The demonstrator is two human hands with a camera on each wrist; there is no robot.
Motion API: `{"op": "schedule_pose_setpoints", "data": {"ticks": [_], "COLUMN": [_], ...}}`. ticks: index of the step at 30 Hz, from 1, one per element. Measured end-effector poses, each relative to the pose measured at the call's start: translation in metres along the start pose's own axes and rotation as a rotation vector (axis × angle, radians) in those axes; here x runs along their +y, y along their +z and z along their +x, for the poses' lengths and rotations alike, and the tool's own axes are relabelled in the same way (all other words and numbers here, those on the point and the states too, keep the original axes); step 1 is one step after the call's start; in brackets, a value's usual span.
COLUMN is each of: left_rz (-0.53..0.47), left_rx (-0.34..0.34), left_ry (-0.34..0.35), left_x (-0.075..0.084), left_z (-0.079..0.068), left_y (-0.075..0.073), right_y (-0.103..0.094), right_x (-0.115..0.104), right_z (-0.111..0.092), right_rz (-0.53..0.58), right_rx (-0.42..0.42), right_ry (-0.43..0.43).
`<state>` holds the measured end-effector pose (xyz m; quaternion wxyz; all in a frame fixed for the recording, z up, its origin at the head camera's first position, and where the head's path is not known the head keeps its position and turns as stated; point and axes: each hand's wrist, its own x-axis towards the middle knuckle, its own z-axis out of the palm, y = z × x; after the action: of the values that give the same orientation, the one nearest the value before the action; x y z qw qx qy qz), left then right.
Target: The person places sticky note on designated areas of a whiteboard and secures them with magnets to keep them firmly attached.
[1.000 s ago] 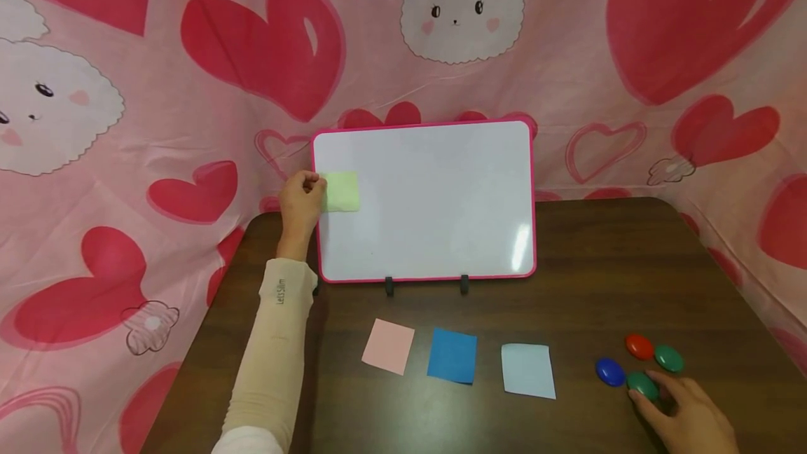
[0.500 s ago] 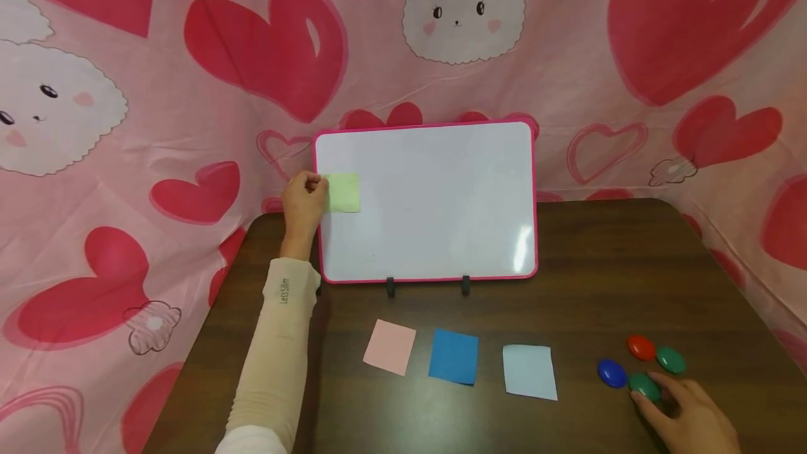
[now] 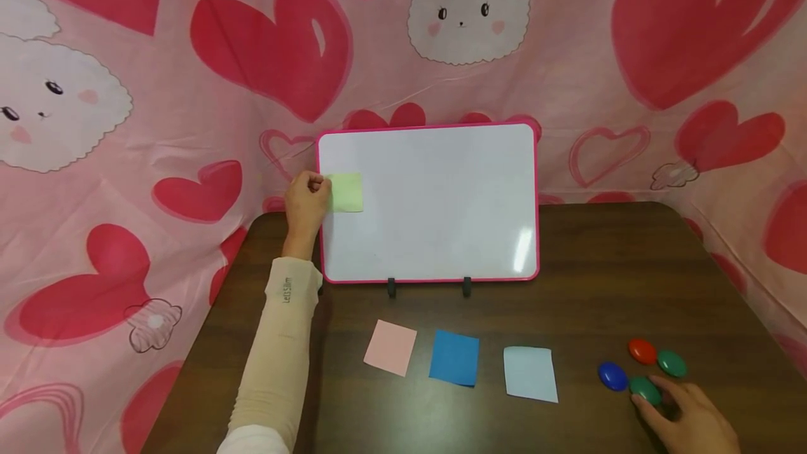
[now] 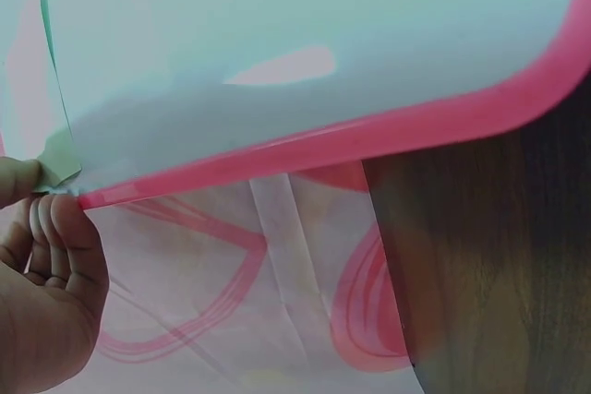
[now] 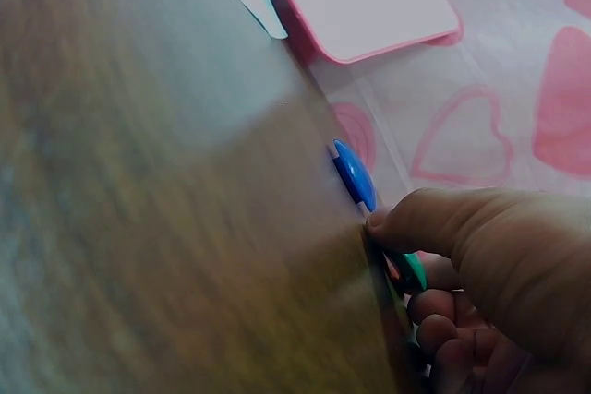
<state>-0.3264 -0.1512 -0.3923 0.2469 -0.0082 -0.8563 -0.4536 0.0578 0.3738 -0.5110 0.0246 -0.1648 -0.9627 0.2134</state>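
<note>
A pale green sticky note (image 3: 347, 193) lies against the left side of the whiteboard (image 3: 435, 209), which has a pink frame. My left hand (image 3: 307, 205) pinches the note's left edge at the board's frame. In the left wrist view, the thumb is on the note (image 4: 61, 156) and the other fingers are curled at the board's edge. On the table at right, my right hand (image 3: 690, 419) pinches a green round magnet (image 3: 644, 390) between thumb and fingers. Close to it lie a blue magnet (image 3: 613, 375), a red magnet (image 3: 642, 351) and another green magnet (image 3: 672, 363).
Pink (image 3: 390, 347), blue (image 3: 454, 358) and light blue (image 3: 530, 373) sticky notes lie in a row on the brown table (image 3: 605, 265). Black feet (image 3: 466, 286) support the whiteboard. A pink heart-patterned cloth (image 3: 567, 76) hangs behind and on both sides.
</note>
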Motion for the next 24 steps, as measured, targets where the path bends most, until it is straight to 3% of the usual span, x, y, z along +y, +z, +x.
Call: {"op": "schedule_pose_setpoints", "data": {"ticks": [8, 14, 24], "left_rz": [-0.035, -0.053, -0.099], "left_rx": [0.002, -0.018, -0.07], "left_ry": [-0.017, -0.069, -0.121], "left_x": [-0.003, -0.004, -0.008], "left_z": [0.001, 0.003, 0.01], "left_y": [0.0, 0.0, -0.002], "right_y": [0.001, 0.001, 0.0], "right_x": [-0.004, -0.007, -0.007], "right_z": [-0.002, -0.003, -0.001], "right_rz": [-0.001, -0.001, -0.001], "right_rx": [0.044, 0.067, 0.055], "right_ry": [-0.013, -0.005, 0.022]}}
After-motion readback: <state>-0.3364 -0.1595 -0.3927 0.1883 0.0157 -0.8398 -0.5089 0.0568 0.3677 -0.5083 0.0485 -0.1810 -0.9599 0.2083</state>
